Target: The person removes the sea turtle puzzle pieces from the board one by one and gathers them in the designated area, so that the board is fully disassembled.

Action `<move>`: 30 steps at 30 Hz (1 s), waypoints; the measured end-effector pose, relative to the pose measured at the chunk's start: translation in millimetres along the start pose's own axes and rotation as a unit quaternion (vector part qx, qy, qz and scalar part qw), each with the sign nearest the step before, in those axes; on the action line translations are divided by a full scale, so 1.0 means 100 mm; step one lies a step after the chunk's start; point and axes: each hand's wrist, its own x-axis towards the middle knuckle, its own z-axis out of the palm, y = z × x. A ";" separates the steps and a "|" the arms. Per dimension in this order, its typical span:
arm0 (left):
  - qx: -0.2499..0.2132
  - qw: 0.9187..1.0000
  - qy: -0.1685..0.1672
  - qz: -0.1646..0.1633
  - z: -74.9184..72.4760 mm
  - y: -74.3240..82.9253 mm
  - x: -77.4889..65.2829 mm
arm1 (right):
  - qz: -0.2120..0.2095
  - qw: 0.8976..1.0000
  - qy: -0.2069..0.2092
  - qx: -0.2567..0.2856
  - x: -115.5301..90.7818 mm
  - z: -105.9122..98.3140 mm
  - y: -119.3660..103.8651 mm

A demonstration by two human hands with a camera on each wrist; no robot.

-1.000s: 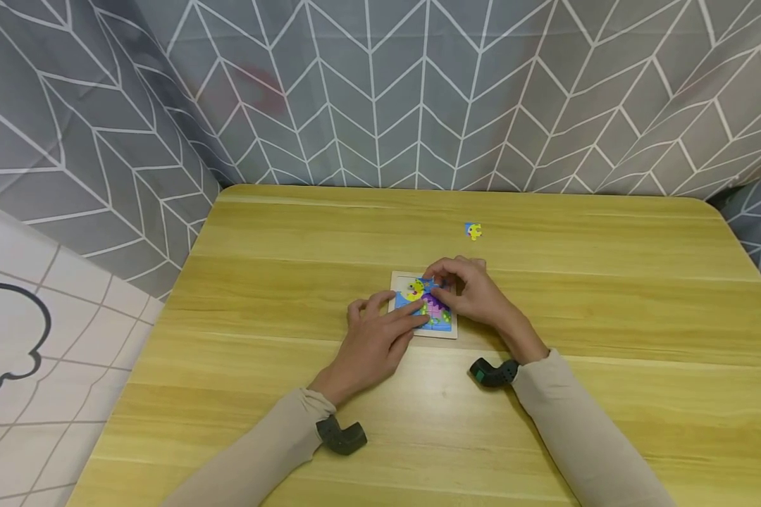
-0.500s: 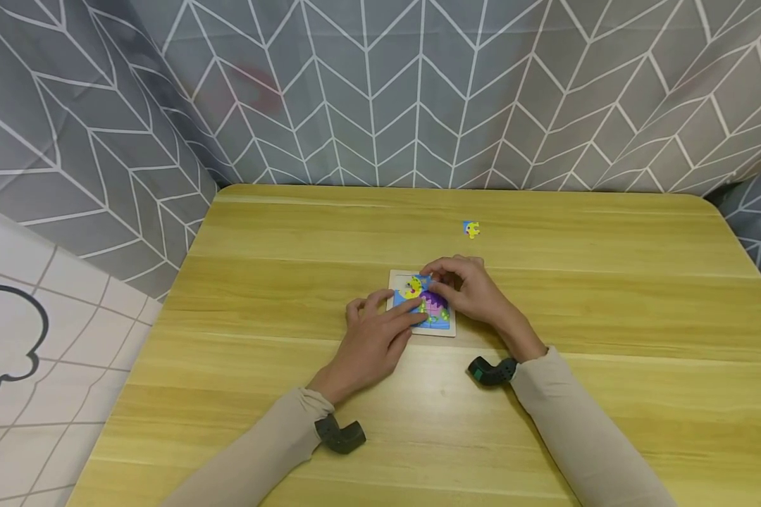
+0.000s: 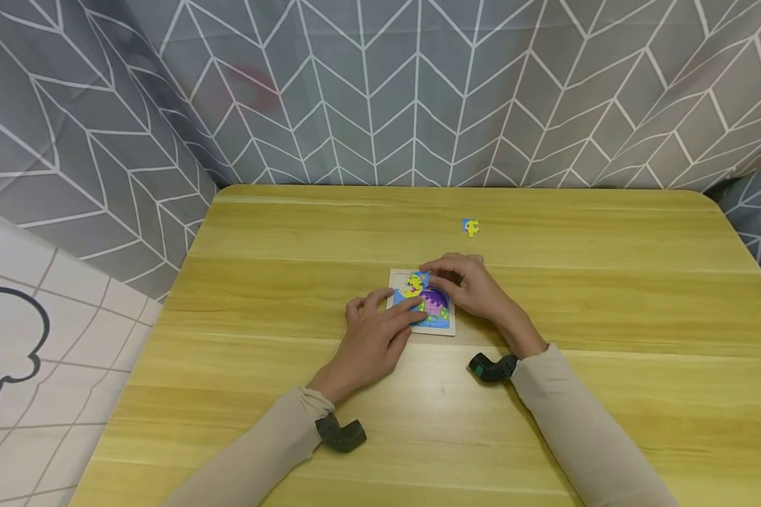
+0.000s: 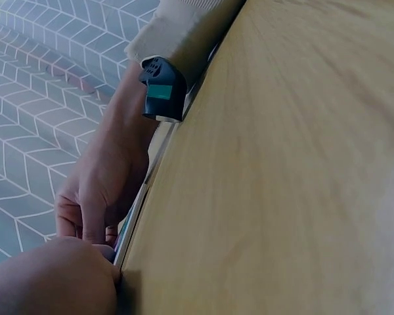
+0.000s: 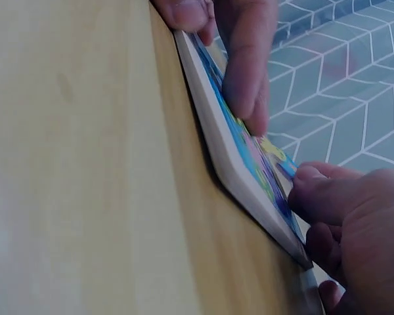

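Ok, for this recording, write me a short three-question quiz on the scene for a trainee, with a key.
1. Multiple choice. What is the right hand doing?
A) Lying flat and idle
B) Pinching a jigsaw piece over the puzzle
C) Making an empty fist

2. True or false. The loose jigsaw piece lies on the table, outside the wooden puzzle tray.

3. Fill in the blanks. The loose jigsaw piece is mainly ____ and ____.

Key: 1. B; 2. True; 3. yellow, blue.
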 end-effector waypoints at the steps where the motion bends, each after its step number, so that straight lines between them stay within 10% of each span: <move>1: -0.001 1.000 0.000 0.000 0.00 0.00 0.00 | -0.002 1.000 -0.003 -0.001 0.00 -0.01 0.00; 30: -0.005 1.000 0.016 0.000 0.02 0.00 0.00 | 0.039 0.999 0.014 0.016 -0.04 -0.13 0.02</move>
